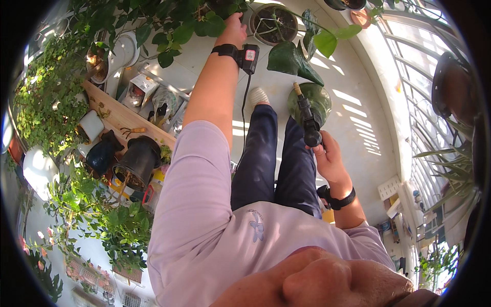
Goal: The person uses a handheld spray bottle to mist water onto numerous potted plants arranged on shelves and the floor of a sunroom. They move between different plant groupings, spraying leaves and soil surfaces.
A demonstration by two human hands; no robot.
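My right hand [329,159] grips the black handle of a spray bottle [324,101] with a translucent green body and a brass-coloured nozzle. The nozzle points towards the large green leaves [285,59] of a plant in a round pot [273,25]. My left hand [234,30] reaches up to a dense leafy plant [184,23], left of that pot. Leaves cover part of this hand, so what its fingers touch cannot be told. A black device with a cable [249,59] is strapped to my left wrist.
At left, a wooden board [130,119] bears a small hand rake [134,131], beside a black plastic pot [139,163] and a dark blue pot [103,153]. Trailing plants [50,99] stand further left. A barred window [414,76] lies at right. The cable hangs beside my legs.
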